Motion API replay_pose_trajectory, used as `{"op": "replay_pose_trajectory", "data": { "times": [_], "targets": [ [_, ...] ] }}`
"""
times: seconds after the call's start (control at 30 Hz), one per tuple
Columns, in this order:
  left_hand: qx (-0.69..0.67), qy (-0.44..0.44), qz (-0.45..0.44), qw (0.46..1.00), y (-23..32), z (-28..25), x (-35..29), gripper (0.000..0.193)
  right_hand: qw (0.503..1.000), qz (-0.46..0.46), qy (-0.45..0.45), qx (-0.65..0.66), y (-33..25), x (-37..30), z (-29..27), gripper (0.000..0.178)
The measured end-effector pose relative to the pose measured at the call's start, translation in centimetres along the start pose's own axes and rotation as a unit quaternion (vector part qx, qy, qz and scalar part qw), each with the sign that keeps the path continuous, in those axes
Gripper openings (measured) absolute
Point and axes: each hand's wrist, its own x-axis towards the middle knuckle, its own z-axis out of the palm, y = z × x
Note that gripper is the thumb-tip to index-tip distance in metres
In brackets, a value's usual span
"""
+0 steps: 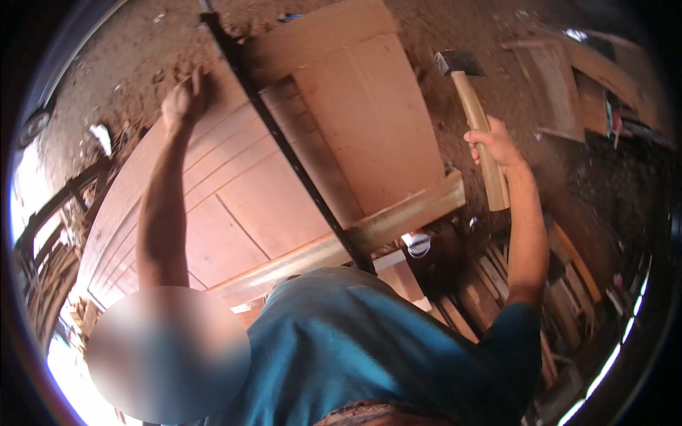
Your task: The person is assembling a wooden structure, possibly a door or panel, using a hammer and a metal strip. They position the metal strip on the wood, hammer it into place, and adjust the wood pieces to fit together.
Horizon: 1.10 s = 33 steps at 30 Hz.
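My right hand (499, 145) is closed round the pale wooden handle of a hammer (474, 106), held up right of a large wooden panel door (362, 106). Its dark, blocky metal head points away from me. My left hand (183, 105) reaches to the far left edge of the door; its fingers are blurred, and whether they grip the edge does not show. A long dark metal bar (280, 138), like a bar clamp, crosses the door from the far side toward my body. Along the near side runs a thick wooden rail (419, 202).
Loose boards (550, 89) lie on the dirt floor (465, 25) at the far right. Several wood strips (490, 280) are stacked at near right, beside a small white round container (418, 245). Thin sticks (53, 284) are piled at left. A blurred oval covers the lower left.
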Motion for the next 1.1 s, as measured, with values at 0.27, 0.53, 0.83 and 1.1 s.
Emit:
{"op": "replay_pose_trajectory", "data": {
  "times": [0.27,0.53,0.83,1.1],
  "targets": [
    [0.016,0.017,0.023,0.999,-0.2,0.7,0.5,0.070,0.970,0.075,0.232,0.022,7.2,-6.7,-13.1,0.024],
    [0.028,0.002,0.010,1.000,0.1,0.7,-0.1,0.070,0.969,0.222,-0.105,-0.030,9.1,-10.0,-2.6,0.048],
    [0.009,-0.004,0.009,1.000,0.8,0.0,0.0,0.069,0.958,0.070,0.277,-0.016,9.1,-7.4,-18.1,0.018],
    [0.017,0.002,0.015,1.000,0.2,0.7,-0.2,0.071,0.963,0.233,-0.105,-0.081,9.2,-10.2,-4.7,0.037]
  ]
}}
